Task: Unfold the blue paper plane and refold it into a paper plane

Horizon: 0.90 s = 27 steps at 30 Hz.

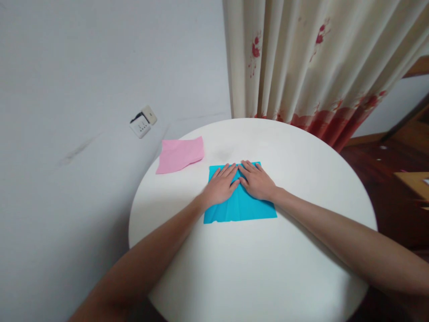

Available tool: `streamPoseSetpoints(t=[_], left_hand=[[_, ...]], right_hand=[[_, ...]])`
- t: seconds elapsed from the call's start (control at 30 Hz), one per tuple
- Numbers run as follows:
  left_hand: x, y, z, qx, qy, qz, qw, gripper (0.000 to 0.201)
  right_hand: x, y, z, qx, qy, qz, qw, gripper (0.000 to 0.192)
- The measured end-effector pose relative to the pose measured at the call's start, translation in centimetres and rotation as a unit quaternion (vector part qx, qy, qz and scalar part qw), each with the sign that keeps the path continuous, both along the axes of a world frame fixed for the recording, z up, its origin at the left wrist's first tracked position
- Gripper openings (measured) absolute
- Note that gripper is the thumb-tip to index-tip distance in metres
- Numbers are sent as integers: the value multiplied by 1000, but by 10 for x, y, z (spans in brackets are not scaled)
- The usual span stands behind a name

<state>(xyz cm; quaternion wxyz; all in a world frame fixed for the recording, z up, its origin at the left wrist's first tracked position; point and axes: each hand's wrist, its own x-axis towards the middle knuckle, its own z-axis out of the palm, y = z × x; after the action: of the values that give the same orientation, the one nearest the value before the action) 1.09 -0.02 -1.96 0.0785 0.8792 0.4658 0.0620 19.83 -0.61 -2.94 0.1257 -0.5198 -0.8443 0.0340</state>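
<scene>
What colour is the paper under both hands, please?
The paper is bright blue, seen in the head view.

No text, label, brand, number or sign can be read anywhere.

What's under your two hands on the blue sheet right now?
Both the left hand and right hand lie flat on the blue paper, covering its far half; any folds beneath them are hidden.

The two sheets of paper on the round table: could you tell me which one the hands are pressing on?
The blue sheet: both the left hand and right hand lie flat on it. The pink sheet lies untouched, overhanging the table's far-left edge.
</scene>
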Motion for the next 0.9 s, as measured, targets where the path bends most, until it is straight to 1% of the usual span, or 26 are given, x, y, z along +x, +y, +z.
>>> streamPoseSetpoints(t=[0.27, 0.4, 0.67, 0.9], left_hand=[[-1, 0, -2, 3, -8, 0, 1000, 59], [-3, 1, -2, 4, -9, -3, 1000, 59], [-2, 0, -1, 4, -3, 0, 1000, 60], [-3, 0, -2, 8, -5, -2, 1000, 59]], right_hand=[[1, 1, 2, -8, 0, 30, 1000, 59], [0, 0, 3, -8, -3, 26, 1000, 60], [1, -1, 3, -7, -8, -20, 1000, 63], [12, 9, -2, -17, -5, -81, 997, 59]])
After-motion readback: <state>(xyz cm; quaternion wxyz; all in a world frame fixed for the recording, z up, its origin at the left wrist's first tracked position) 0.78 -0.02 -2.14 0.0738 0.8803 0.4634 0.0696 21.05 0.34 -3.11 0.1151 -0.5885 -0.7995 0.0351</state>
